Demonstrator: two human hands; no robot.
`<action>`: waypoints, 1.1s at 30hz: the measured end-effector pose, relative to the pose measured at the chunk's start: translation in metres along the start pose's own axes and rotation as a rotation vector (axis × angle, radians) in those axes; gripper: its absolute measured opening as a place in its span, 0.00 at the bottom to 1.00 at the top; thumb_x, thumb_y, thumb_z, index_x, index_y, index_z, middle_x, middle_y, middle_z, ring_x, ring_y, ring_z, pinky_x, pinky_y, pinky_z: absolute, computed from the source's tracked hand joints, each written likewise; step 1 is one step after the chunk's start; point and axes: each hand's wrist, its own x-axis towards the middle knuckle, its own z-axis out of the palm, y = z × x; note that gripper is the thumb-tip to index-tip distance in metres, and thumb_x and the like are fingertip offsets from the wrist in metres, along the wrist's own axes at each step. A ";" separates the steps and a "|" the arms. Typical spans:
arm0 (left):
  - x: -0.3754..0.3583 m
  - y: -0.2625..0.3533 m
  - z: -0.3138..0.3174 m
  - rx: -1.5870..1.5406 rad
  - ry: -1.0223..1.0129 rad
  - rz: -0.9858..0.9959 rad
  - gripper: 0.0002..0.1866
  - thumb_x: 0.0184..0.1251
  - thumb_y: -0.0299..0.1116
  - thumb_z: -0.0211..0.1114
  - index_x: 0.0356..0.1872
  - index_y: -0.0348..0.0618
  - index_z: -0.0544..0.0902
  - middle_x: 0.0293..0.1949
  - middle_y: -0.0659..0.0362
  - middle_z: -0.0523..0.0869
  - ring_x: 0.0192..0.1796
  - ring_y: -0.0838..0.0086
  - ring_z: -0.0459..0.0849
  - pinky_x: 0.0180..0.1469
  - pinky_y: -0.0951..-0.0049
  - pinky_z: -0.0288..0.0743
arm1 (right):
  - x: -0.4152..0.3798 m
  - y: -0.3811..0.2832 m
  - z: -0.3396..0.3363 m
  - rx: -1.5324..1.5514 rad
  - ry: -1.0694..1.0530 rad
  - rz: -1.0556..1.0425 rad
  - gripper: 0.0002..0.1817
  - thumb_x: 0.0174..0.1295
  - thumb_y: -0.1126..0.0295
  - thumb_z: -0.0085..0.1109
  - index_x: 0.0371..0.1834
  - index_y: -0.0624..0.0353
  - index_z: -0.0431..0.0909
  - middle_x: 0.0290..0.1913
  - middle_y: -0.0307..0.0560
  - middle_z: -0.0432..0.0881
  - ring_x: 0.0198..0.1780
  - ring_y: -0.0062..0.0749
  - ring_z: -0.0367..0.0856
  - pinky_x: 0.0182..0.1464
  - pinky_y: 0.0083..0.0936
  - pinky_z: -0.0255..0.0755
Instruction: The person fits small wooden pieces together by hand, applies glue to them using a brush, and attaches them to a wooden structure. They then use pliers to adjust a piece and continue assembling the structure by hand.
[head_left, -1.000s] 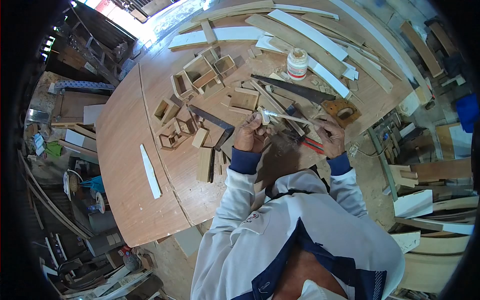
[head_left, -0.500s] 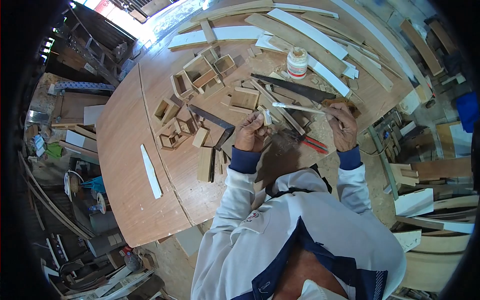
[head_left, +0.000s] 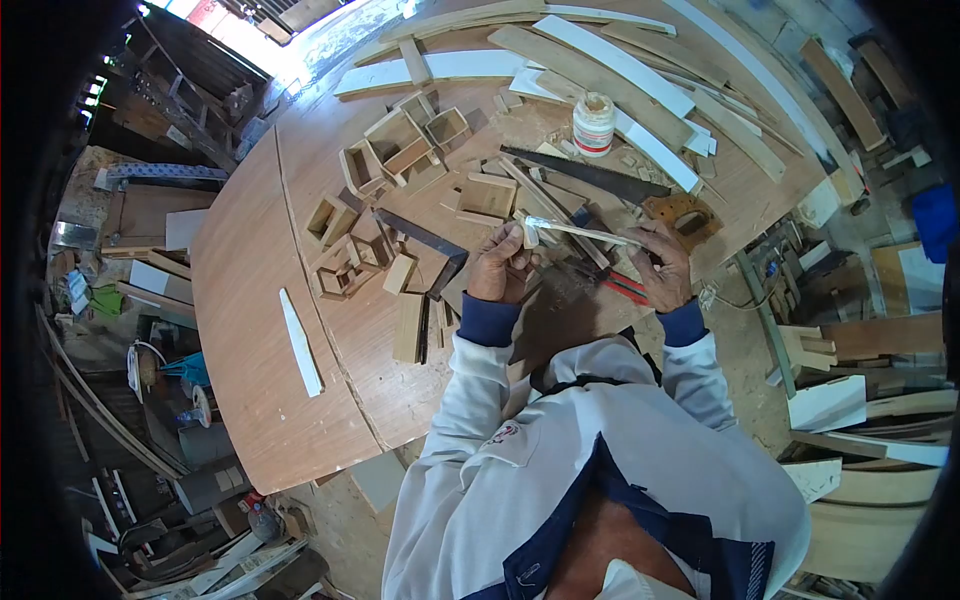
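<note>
Between its thumb and fingers, my left hand (head_left: 500, 265) pinches a small wooden block (head_left: 531, 236) with white glue on it. My right hand (head_left: 662, 265) is closed round the end of a thin wooden stick (head_left: 585, 231). The stick's white-coated tip meets the block, or lies just over it. Below the stick are a pair of red-handled pliers or a similar tool (head_left: 625, 287) and a dark metal bar. A handsaw (head_left: 690, 215) rests beyond my right hand. Behind it stands an open glue jar (head_left: 594, 125).
Small wooden box frames (head_left: 405, 140) sit left of my hands, near a try square (head_left: 425, 240). Long wood strips (head_left: 590, 70) are piled at the far side. A white tapered strip (head_left: 300, 340) lies on the left tabletop (head_left: 240, 400).
My right hand has moved left and slightly down, bringing the stick's tip to the block in my left hand. The saw's handle now shows more fully. My left hand has hardly moved.
</note>
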 end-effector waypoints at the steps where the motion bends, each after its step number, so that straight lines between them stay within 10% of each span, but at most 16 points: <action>1: 0.000 -0.001 -0.001 -0.001 0.000 0.000 0.07 0.69 0.33 0.59 0.36 0.41 0.79 0.23 0.66 0.76 0.23 0.82 0.69 0.38 0.73 0.71 | 0.000 -0.002 0.000 0.006 -0.009 -0.010 0.14 0.56 0.81 0.56 0.46 0.62 0.82 0.44 0.51 0.82 0.48 0.37 0.80 0.53 0.28 0.71; 23: -0.002 -0.004 0.000 -0.075 -0.073 -0.004 0.05 0.69 0.31 0.57 0.39 0.41 0.78 0.22 0.67 0.74 0.23 0.83 0.69 0.38 0.75 0.72 | 0.015 0.023 -0.001 -0.008 0.252 0.161 0.15 0.61 0.78 0.55 0.51 0.58 0.80 0.43 0.46 0.84 0.43 0.24 0.82 0.43 0.19 0.73; 33: -0.002 -0.017 -0.011 0.044 -0.010 0.039 0.08 0.67 0.27 0.58 0.44 0.39 0.80 0.26 0.67 0.79 0.24 0.84 0.71 0.35 0.77 0.72 | 0.167 0.039 -0.074 -0.807 0.155 -0.185 0.12 0.55 0.67 0.57 0.40 0.59 0.82 0.40 0.55 0.84 0.40 0.50 0.82 0.45 0.38 0.75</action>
